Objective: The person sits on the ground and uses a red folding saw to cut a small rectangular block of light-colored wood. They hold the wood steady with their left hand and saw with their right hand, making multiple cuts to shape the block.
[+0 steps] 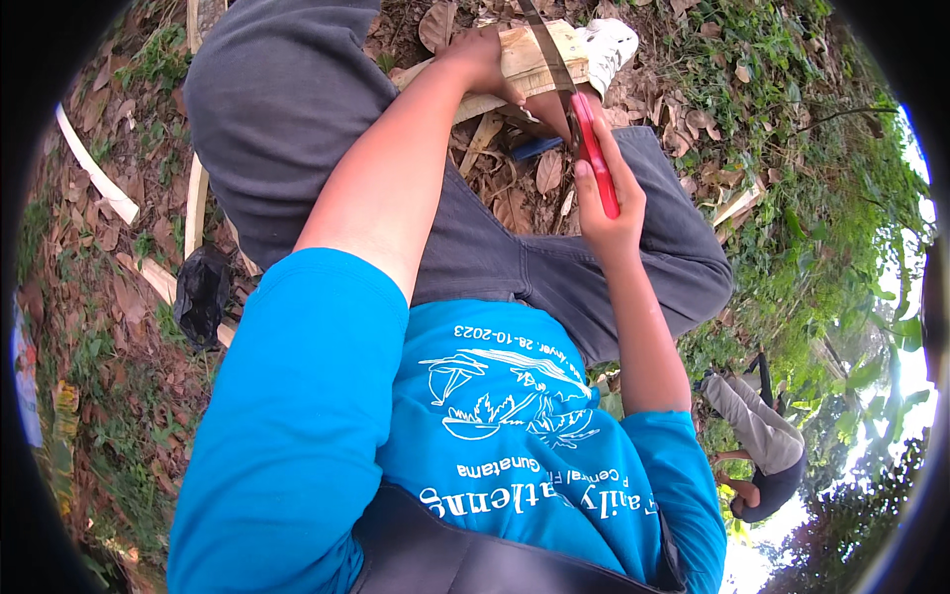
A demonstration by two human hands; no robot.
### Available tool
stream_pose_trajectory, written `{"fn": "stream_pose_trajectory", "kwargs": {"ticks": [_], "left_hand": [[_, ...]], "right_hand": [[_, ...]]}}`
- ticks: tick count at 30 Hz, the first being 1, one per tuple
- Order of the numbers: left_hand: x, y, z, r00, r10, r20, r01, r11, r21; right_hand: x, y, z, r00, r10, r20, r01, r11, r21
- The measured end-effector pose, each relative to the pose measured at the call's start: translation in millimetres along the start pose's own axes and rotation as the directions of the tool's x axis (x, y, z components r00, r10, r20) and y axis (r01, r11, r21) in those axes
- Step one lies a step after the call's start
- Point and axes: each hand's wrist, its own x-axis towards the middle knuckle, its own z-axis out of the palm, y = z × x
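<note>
Leafy ground point(712, 79) leaves open room right of the wood block point(524, 54), which lies far ahead of the lap, its right end beside a white shoe point(614, 45). The red-handled blade point(560, 69) crosses the block; its far tip is cut off. The left grip point(480, 64) grasps the block's left end, fingers partly hidden; the right grip point(611, 203) is clenched round the handle, forearm reaching far.

Saw blade point(550, 45) across wooden block point(522, 57), wood strip point(92, 166) far left.

This is an outdoor, wooded place. Dry leaves point(435, 27) litter the ground point(96, 243), with green plants point(802, 163) and tree foliage point(841, 520) against bright sky point(749, 568).
</note>
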Motion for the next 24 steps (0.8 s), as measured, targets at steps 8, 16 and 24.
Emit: {"fn": "stream_pose_trajectory", "kwargs": {"ticks": [8, 16, 24], "left_hand": [[-3.2, -0.1, 5.6, 0.997, -0.075, -0.015, 0.076, 0.997, 0.015], [0.3, -2.2, 3.0, 0.999, 0.014, -0.043, -0.015, 1.0, -0.023], [-9.6, 2.4, 3.5, 0.998, -0.017, -0.065, 0.02, 0.998, 0.054]], "right_hand": [[-40.5, -6.1, -27.9, 0.997, 0.004, 0.073, -0.003, 1.0, -0.014], [30.5, 14.9, 15.8, 0.995, -0.103, 0.001, 0.103, 0.995, 0.013], [-55.8, -7.4, -41.3, 0.995, 0.015, 0.097, -0.01, 0.999, -0.044]]}}
